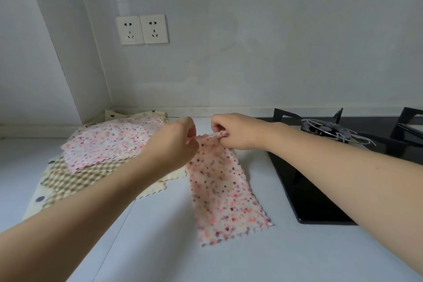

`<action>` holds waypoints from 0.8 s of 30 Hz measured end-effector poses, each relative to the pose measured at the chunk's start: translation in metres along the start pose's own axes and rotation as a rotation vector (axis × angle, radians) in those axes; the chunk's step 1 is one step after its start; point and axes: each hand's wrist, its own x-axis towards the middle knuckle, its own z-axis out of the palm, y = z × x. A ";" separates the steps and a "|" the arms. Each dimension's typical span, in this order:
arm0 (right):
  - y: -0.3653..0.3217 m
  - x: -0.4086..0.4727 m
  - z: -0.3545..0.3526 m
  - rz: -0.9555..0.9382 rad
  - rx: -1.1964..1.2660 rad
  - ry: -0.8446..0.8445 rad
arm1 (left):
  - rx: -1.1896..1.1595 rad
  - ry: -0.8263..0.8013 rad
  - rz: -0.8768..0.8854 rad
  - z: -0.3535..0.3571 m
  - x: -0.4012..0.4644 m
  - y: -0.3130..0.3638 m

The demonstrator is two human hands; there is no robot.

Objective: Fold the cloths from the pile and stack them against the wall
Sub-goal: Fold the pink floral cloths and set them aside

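Left hand [175,142] and right hand [233,131] close together above the pale grey countertop [142,236], fingers of each curled and pinching the far edge of a narrow pink-speckled white cloth with zigzag edges [224,192]; near end trailing flat on the counter toward the camera. To the left, a loose pile of speckled, checked and dotted cloths [91,155] in the wall corner. On the right, a black glass gas hob [315,167]. Above, twin white wall sockets [142,29].

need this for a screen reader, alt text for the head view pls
Both hands, left hand and right hand, pinch the far edge of a pink speckled cloth lying on a counter, between a cloth pile and a stove.
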 end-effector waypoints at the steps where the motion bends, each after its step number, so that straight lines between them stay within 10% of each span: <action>1: -0.001 -0.012 -0.003 -0.051 -0.076 0.039 | 0.022 0.053 0.067 0.000 -0.011 0.006; 10: -0.011 -0.117 0.025 -0.351 -0.400 0.119 | 0.188 0.111 0.507 0.037 -0.110 0.029; 24: -0.011 -0.165 0.056 -0.338 -0.441 0.073 | 0.191 -0.092 0.411 0.034 -0.132 0.019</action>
